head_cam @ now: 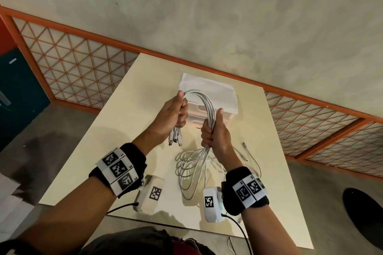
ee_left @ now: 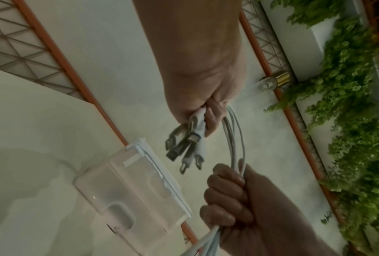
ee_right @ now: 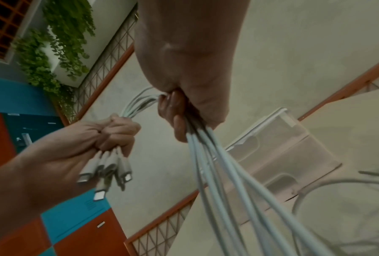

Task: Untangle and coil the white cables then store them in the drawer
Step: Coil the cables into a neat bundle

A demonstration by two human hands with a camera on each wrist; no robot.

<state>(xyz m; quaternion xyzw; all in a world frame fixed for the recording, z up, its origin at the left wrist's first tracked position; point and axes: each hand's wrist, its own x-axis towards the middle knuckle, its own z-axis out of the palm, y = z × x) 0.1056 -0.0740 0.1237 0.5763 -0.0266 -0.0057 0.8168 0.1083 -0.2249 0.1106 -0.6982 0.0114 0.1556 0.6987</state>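
Several white cables (head_cam: 202, 101) arch between my two hands above the cream table (head_cam: 128, 97). My left hand (head_cam: 176, 113) grips the bundle near its plug ends (head_cam: 175, 137), which hang out below the fist (ee_left: 185, 147) (ee_right: 107, 171). My right hand (head_cam: 214, 130) grips the same bundle a little to the right and closer to me (ee_right: 205, 147). Below it the cables fall in loose loops (head_cam: 190, 172) onto the table. A white translucent drawer unit (head_cam: 209, 93) stands just behind the hands (ee_left: 127, 187) (ee_right: 278, 150).
A white tagged box (head_cam: 150, 195) lies on the table near its front edge. One loose cable end (head_cam: 245, 150) rests right of the loops. An orange-framed lattice fence (head_cam: 68, 64) runs behind the table. A dark round object (head_cam: 364, 215) sits on the floor at right.
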